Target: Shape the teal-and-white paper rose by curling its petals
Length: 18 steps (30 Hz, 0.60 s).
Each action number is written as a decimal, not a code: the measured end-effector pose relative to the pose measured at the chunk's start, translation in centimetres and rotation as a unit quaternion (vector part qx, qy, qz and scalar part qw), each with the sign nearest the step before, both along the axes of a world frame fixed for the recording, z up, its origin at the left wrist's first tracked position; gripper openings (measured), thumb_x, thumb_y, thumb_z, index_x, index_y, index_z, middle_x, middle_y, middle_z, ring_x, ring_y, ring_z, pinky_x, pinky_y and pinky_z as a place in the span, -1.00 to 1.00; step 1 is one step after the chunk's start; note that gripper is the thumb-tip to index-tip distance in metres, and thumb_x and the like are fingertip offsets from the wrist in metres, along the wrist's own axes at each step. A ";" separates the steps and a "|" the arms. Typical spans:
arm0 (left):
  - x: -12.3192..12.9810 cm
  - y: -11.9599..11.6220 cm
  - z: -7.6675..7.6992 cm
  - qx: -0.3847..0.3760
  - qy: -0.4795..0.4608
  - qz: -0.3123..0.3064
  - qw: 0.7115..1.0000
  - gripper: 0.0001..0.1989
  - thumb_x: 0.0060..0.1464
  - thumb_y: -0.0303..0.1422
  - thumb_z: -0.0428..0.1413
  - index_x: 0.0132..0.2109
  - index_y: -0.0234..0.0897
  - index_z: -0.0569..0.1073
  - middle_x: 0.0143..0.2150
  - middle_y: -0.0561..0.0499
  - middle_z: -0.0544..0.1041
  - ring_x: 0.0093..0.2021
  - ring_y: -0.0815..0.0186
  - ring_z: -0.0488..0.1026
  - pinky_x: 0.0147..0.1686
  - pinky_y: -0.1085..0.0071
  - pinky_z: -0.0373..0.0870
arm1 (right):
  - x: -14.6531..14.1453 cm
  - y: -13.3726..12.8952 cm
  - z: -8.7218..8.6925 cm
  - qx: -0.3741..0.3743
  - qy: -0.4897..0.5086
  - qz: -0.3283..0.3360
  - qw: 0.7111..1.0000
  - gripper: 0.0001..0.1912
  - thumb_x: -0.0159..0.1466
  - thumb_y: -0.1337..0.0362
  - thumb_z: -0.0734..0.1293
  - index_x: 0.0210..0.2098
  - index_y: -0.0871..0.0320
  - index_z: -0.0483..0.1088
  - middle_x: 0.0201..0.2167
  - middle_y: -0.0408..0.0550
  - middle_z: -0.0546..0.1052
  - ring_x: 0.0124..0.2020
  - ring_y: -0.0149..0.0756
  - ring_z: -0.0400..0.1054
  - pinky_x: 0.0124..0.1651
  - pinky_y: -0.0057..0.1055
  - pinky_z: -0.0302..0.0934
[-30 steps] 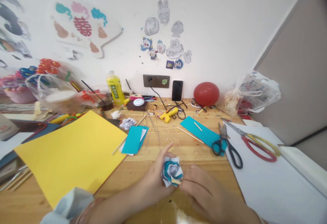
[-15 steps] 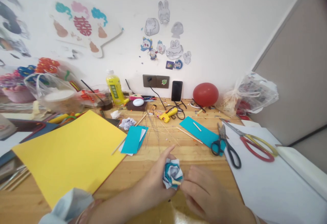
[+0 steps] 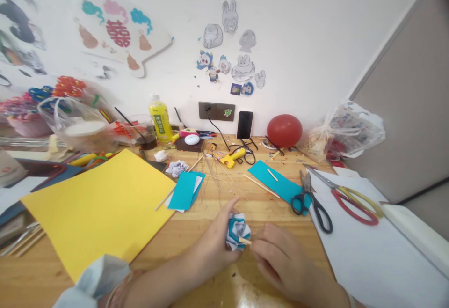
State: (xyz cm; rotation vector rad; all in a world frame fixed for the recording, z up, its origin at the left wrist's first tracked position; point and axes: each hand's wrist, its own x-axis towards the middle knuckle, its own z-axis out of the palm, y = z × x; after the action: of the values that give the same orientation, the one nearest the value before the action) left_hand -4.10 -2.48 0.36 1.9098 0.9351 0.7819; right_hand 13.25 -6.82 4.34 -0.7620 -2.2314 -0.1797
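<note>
My left hand [image 3: 221,240] is closed around a blue and white paper flower [image 3: 238,231] with layered, curled petals, held just above the wooden table. My right hand [image 3: 280,256], to the right of it, pinches a short pale wooden stick [image 3: 244,241]. The stick's free end touches the flower's petals near the lower right. The undersides of the flower and of the right fingers are hidden.
A large yellow sheet [image 3: 101,209] covers the left. Cut blue paper pieces [image 3: 182,191] lie ahead, with a yellow glue gun [image 3: 233,157] behind. Black-handled scissors [image 3: 317,209] and red-and-yellow-handled scissors [image 3: 354,205] rest at the right, near white paper [image 3: 368,261].
The flower has turned and tilted slightly in my left hand. My right hand has drawn slightly away, so more of the stick shows. The camera view has shifted a little.
</note>
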 end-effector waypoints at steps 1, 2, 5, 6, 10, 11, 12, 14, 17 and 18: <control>0.0 0.0 0.0 0.004 -0.003 -0.004 1.000 -0.13 -0.25 -0.65 0.07 0.22 -0.13 -0.07 -0.08 -0.01 0.35 -0.19 0.31 0.38 -0.17 0.39 0.35 | -0.1 0.0 0.1 0.002 -0.001 -0.002 1.000 -0.80 0.24 0.49 0.07 -0.33 0.20 0.27 -0.55 -0.07 0.36 -0.52 -0.33 0.22 -0.51 -0.45 0.17; 0.0 0.0 -0.1 0.008 -0.008 -0.007 1.000 -0.13 -0.24 -0.65 0.07 0.22 -0.12 -0.07 -0.07 -0.01 0.35 -0.17 0.30 0.38 -0.16 0.39 0.35 | -0.2 0.0 0.1 0.005 -0.003 -0.002 1.000 -0.79 0.25 0.49 0.06 -0.34 0.19 0.28 -0.56 -0.07 0.37 -0.53 -0.33 0.22 -0.51 -0.45 0.17; 0.0 0.0 -0.4 0.014 -0.022 -0.014 1.000 -0.13 -0.23 -0.64 0.08 0.21 -0.11 -0.08 -0.07 -0.01 0.34 -0.16 0.30 0.38 -0.15 0.39 0.35 | -0.4 0.0 0.3 0.013 -0.011 -0.005 1.000 -0.76 0.26 0.49 0.04 -0.36 0.19 0.29 -0.58 -0.07 0.37 -0.54 -0.33 0.22 -0.52 -0.45 0.17; 0.0 0.0 -0.4 0.014 -0.025 -0.015 0.999 -0.13 -0.23 -0.64 0.08 0.21 -0.11 -0.09 -0.07 -0.01 0.34 -0.16 0.30 0.38 -0.14 0.38 0.34 | -0.4 0.0 0.3 0.014 -0.010 -0.005 1.000 -0.76 0.27 0.48 0.04 -0.36 0.20 0.30 -0.58 -0.07 0.37 -0.54 -0.32 0.23 -0.52 -0.45 0.17; 0.1 0.0 -0.4 0.006 -0.022 -0.009 1.000 -0.13 -0.23 -0.65 0.06 0.22 -0.13 -0.09 -0.06 -0.02 0.34 -0.15 0.29 0.38 -0.12 0.36 0.33 | -0.2 -0.1 0.2 0.005 0.003 0.000 1.000 -0.76 0.28 0.47 0.05 -0.35 0.22 0.30 -0.56 -0.05 0.38 -0.52 -0.33 0.23 -0.49 -0.44 0.18; 0.1 0.0 -0.4 0.003 -0.019 -0.007 1.000 -0.13 -0.23 -0.65 0.07 0.22 -0.13 -0.08 -0.07 -0.02 0.34 -0.15 0.28 0.38 -0.12 0.36 0.33 | -0.2 0.0 0.1 0.003 0.001 0.004 1.000 -0.76 0.29 0.46 0.04 -0.36 0.22 0.30 -0.56 -0.05 0.38 -0.52 -0.33 0.23 -0.50 -0.44 0.18; 0.1 0.1 -0.3 0.001 -0.018 -0.006 1.000 -0.13 -0.23 -0.64 0.07 0.22 -0.14 -0.08 -0.07 -0.03 0.35 -0.15 0.28 0.38 -0.12 0.35 0.33 | -0.2 0.0 0.1 0.000 -0.006 0.008 1.000 -0.74 0.30 0.46 0.04 -0.37 0.21 0.30 -0.57 -0.05 0.38 -0.52 -0.33 0.23 -0.50 -0.45 0.18; 0.1 0.1 -0.3 0.000 -0.020 -0.006 1.000 -0.13 -0.24 -0.63 0.08 0.22 -0.14 -0.07 -0.08 -0.02 0.35 -0.15 0.27 0.39 -0.13 0.35 0.34 | -0.3 0.0 0.0 -0.005 -0.022 0.016 1.000 -0.72 0.31 0.44 0.02 -0.39 0.21 0.31 -0.57 -0.06 0.39 -0.53 -0.34 0.22 -0.51 -0.45 0.17; 0.1 0.0 -0.3 0.003 -0.030 -0.008 1.000 -0.13 -0.24 -0.63 0.08 0.21 -0.12 -0.08 -0.07 -0.02 0.34 -0.15 0.28 0.38 -0.13 0.36 0.34 | -0.4 0.0 0.1 -0.005 -0.032 0.020 0.999 -0.70 0.32 0.43 0.02 -0.40 0.20 0.31 -0.57 -0.06 0.38 -0.54 -0.35 0.20 -0.54 -0.46 0.15; 0.1 0.0 -0.3 0.005 -0.033 -0.009 0.999 -0.13 -0.24 -0.63 0.08 0.21 -0.12 -0.08 -0.07 -0.02 0.34 -0.15 0.29 0.38 -0.13 0.37 0.34 | -0.4 0.0 0.2 -0.001 -0.028 0.019 0.999 -0.70 0.32 0.43 0.02 -0.40 0.20 0.31 -0.57 -0.06 0.38 -0.54 -0.35 0.21 -0.54 -0.46 0.15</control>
State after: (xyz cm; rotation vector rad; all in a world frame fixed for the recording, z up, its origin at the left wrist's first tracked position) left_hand -4.00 -2.48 0.04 1.8872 0.8741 0.8341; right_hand 12.84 -6.87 4.53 -0.7237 -2.2979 -0.1822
